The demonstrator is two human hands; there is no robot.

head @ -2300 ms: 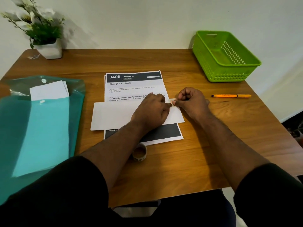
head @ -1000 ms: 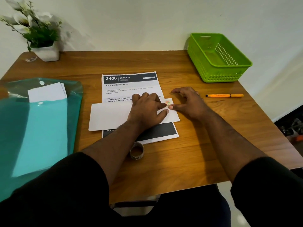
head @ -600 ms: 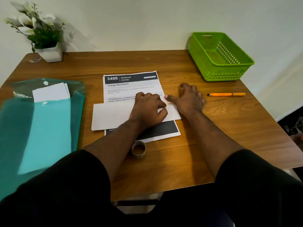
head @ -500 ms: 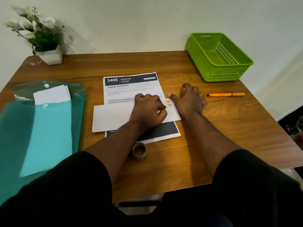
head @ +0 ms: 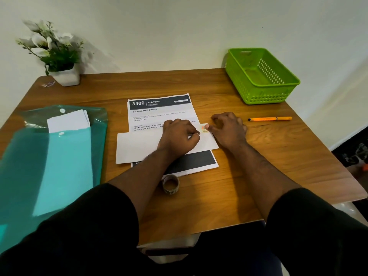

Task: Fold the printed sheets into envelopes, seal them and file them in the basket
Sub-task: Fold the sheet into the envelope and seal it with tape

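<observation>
A white envelope (head: 139,146) lies across a printed sheet (head: 159,112) headed "3406 Bedroom" in the middle of the table. My left hand (head: 179,136) rests on the envelope with its fingers curled under, holding it down. My right hand (head: 229,128) is at the envelope's right end. Its thumb presses a small coloured sticker (head: 204,130) on the envelope's top right corner, and its fingers are loosely bent on the table. The green basket (head: 264,96) stands at the back right with nothing visible inside.
A tape roll (head: 170,184) stands near the front edge, below the sheet. An orange pen (head: 269,118) lies right of my right hand. A teal plastic folder (head: 59,166) with white envelopes (head: 67,120) covers the left side. A potted plant (head: 61,56) is at the back left.
Both hands were pinching the sticker at the envelope's right end. The right hand then spread beside the envelope and its thumb now presses the sticker. The left hand stayed on the envelope.
</observation>
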